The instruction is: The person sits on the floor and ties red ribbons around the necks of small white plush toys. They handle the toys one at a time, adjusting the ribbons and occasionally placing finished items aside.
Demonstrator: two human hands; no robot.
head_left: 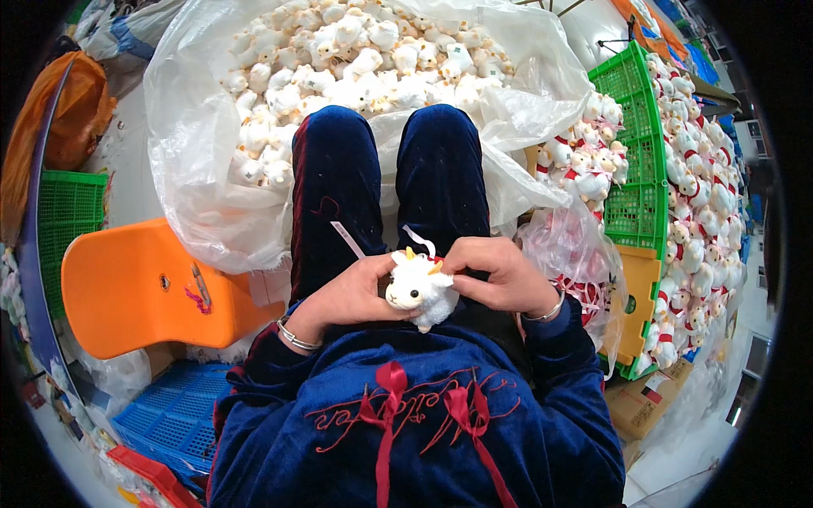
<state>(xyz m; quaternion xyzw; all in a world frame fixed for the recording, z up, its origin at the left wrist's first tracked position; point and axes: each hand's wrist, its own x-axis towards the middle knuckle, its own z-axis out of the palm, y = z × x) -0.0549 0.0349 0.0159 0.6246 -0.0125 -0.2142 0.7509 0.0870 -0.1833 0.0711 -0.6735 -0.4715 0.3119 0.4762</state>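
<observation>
A small white plush goat [421, 292] with yellow horns sits above my lap, its head turned to the left. My left hand [360, 292] is closed around its left side. At the toy's other side, my right hand [500, 273] pinches by the neck, where a pale pink ribbon [420, 240] curls up beside the horns and a bit of red shows. The tips of the right fingers are partly hidden against the fur. Another strip of pale ribbon [347, 240] sticks out past my left hand over my thigh.
Beyond my knees a clear plastic sheet [190, 152] holds a heap of white plush toys [364, 63]. On the left stands an orange stool [118, 288]. To the right are a bag of ribbons [576, 254], a green crate [631, 127] and toys with red neckbands [694, 212].
</observation>
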